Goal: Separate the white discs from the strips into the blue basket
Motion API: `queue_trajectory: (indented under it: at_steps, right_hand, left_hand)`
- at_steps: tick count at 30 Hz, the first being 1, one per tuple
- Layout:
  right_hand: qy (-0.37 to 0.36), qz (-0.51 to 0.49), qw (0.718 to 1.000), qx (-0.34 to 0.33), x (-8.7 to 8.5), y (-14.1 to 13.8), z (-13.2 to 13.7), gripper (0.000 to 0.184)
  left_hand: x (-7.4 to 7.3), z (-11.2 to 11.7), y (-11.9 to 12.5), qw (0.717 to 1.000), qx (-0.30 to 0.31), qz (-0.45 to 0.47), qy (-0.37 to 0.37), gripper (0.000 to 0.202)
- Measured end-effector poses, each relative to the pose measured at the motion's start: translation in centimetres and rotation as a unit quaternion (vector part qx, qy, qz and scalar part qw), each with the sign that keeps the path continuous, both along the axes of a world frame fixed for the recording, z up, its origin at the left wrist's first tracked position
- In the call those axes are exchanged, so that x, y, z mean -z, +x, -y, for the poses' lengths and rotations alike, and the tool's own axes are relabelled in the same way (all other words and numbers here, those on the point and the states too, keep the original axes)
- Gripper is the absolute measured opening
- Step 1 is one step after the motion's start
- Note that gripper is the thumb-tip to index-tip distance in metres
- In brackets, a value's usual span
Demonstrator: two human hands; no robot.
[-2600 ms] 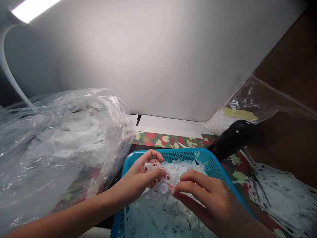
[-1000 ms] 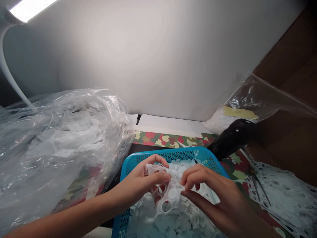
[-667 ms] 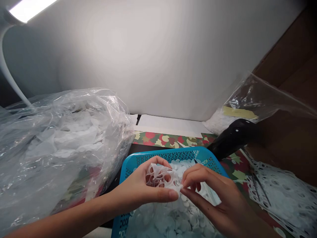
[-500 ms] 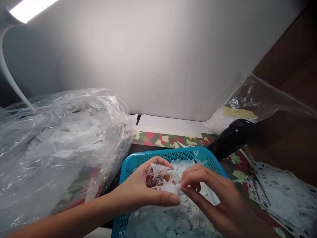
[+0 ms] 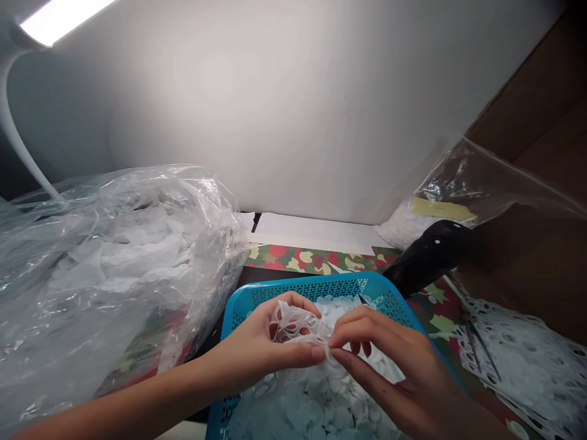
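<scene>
My left hand (image 5: 279,342) is curled around a crumpled white perforated sheet (image 5: 293,322) full of round holes. Thumb and index finger of my right hand (image 5: 380,351) pinch the right edge of that sheet, close to my left thumb tip. Whether a small disc sits between those right fingertips is too fine to make out. Both hands are above a blue plastic basket (image 5: 312,285) with a lattice rim. Many small white discs (image 5: 316,400) lie heaped in the basket, partly covered by my hands.
A large clear plastic bag (image 5: 128,256) of white sheets fills the left side, under a white lamp (image 5: 64,21). On the right are a black object (image 5: 431,250), a bag with a yellow label (image 5: 444,209), and punched white sheets (image 5: 527,360) with tweezers (image 5: 479,345) on them.
My right fingertips have shifted slightly left, nearer my left thumb. My left thumb has risen a little and closed in on the sheet, which looks more bunched up.
</scene>
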State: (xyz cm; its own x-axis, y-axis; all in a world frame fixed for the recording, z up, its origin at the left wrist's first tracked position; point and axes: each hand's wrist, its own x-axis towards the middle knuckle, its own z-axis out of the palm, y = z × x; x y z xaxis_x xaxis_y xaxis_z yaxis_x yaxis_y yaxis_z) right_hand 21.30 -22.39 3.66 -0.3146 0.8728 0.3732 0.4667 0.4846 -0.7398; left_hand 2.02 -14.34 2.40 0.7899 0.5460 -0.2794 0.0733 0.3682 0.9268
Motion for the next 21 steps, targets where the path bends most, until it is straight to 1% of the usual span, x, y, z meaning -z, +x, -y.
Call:
queue_trajectory:
  at_steps: [11,14,17,21]
  right_hand:
    - [0.019,0.054,0.998,0.009,-0.01,0.16,-0.02,0.028]
    - [0.032,0.057,0.998,0.009,0.15,0.30,-0.10,0.027]
    - [0.049,0.063,0.997,0.002,0.25,0.43,-0.14,0.021]
    - [0.046,0.059,0.997,-0.006,0.19,0.40,-0.16,0.017]
  left_hand:
    - [0.06,-0.18,0.08,1.000,-0.016,-0.005,-0.001,0.037]
    - [0.01,-0.22,0.08,1.000,-0.014,-0.017,0.001,0.037]
    - [0.04,-0.23,0.09,0.999,-0.017,-0.042,0.015,0.034]
    - [0.14,-0.24,0.09,0.998,-0.016,-0.054,0.016,0.033]
